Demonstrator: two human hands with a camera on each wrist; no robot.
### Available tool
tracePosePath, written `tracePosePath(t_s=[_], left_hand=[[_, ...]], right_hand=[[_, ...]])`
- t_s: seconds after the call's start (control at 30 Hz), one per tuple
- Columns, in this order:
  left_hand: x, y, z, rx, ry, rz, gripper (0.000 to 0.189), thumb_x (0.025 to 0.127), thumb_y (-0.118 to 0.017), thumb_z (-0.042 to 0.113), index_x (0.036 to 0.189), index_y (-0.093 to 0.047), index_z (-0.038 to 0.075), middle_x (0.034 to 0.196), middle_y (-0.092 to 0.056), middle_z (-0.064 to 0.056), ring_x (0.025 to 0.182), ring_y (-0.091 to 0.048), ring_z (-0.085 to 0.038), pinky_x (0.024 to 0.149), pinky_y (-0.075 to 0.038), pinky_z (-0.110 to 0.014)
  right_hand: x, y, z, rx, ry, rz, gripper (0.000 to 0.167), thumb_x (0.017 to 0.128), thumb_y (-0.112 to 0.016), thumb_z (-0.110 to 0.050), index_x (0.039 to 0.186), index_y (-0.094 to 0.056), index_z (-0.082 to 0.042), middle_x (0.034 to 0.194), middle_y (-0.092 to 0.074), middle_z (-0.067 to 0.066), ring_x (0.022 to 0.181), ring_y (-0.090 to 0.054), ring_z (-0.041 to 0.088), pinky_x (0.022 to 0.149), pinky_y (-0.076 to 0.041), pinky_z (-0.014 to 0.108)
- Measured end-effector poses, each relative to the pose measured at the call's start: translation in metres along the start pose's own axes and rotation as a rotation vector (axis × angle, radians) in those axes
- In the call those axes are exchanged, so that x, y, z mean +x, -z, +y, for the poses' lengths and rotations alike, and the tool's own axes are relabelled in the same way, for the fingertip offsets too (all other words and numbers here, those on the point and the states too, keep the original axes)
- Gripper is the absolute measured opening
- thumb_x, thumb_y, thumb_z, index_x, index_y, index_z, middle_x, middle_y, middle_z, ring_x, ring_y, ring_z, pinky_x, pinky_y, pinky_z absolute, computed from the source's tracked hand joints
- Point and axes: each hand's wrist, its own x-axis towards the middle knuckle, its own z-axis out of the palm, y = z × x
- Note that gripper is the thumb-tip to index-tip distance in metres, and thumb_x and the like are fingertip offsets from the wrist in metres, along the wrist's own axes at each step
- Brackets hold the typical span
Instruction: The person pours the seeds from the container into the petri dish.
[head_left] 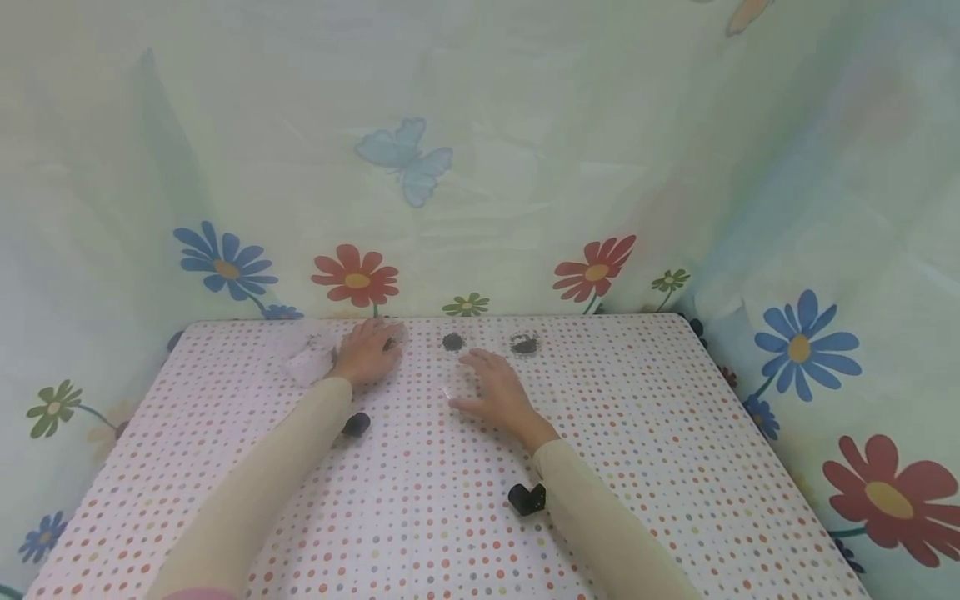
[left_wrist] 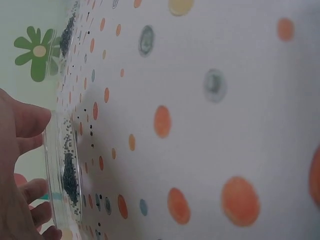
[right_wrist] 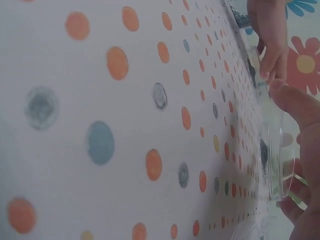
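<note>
Under my left hand (head_left: 367, 354), at the far side of the table, is a clear petri dish (left_wrist: 59, 200) with a patch of dark grains (left_wrist: 70, 180) in it. The fingers of that hand grip its rim from above. My right hand (head_left: 495, 392) holds a clear, round petri dish lid (right_wrist: 276, 165) between thumb and fingers, low over the table. Just beyond the right fingertips stands a small mound of dark grains (head_left: 452, 342) in the middle. Another clear dish with dark grains (head_left: 525, 343) stands to its right.
A crumpled clear plastic bag (head_left: 306, 362) with some dark specks lies left of my left hand. The dotted tablecloth (head_left: 420, 517) covers the table. A flowered curtain (head_left: 480, 208) hangs right behind its far edge. A few loose grains lie scattered around the dishes.
</note>
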Motion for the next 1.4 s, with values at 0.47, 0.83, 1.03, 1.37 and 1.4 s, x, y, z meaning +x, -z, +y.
tracePosePath(t_s=[0.47,0.83,1.03,1.37,1.4], left_hand=[[0.004,-0.003,0.000,0.005,0.035,-0.013,0.053,0.097,-0.047,0.038,0.149,-0.036,0.033,0.162,-0.019,-0.007,0.150,-0.014,-0.035,0.115,-0.013,-0.069],[0.004,-0.002,0.002,0.011,0.036,-0.001,0.053,0.098,-0.048,0.038,0.149,-0.037,0.030,0.162,-0.020,-0.008,0.150,-0.014,-0.032,0.119,-0.014,-0.062],[0.006,-0.003,0.001,0.037,0.038,-0.002,0.053,0.098,-0.046,0.040,0.149,-0.036,0.032,0.162,-0.020,-0.007,0.150,-0.014,-0.031,0.120,-0.014,-0.060],[0.004,-0.004,0.001,0.042,0.025,0.003,0.052,0.099,-0.042,0.038,0.150,-0.035,0.029,0.162,-0.020,-0.008,0.151,-0.013,-0.030,0.122,-0.012,-0.056],[0.004,-0.004,0.000,0.040,0.021,0.004,0.052,0.099,-0.043,0.037,0.150,-0.035,0.029,0.161,-0.021,-0.009,0.151,-0.013,-0.030,0.122,-0.012,-0.056]], right_hand=[[0.008,-0.002,0.002,0.110,0.007,0.000,0.075,0.078,-0.075,-0.048,0.141,-0.047,-0.017,0.154,-0.036,0.012,0.143,-0.033,0.031,0.117,-0.028,0.053],[0.019,-0.002,0.002,0.107,0.006,-0.007,0.076,0.078,-0.077,-0.046,0.141,-0.047,-0.016,0.154,-0.035,0.015,0.143,-0.031,0.034,0.117,-0.028,0.054],[0.022,-0.004,0.003,0.102,0.006,-0.001,0.075,0.078,-0.077,-0.046,0.141,-0.047,-0.018,0.155,-0.035,0.014,0.144,-0.031,0.033,0.117,-0.028,0.053],[0.026,-0.008,0.003,0.091,0.040,0.014,0.073,0.079,-0.076,-0.046,0.139,-0.048,-0.016,0.152,-0.038,0.012,0.141,-0.034,0.033,0.116,-0.030,0.054],[0.027,-0.008,0.003,0.089,0.043,0.012,0.073,0.079,-0.076,-0.047,0.139,-0.048,-0.016,0.152,-0.038,0.012,0.141,-0.034,0.033,0.116,-0.030,0.054]])
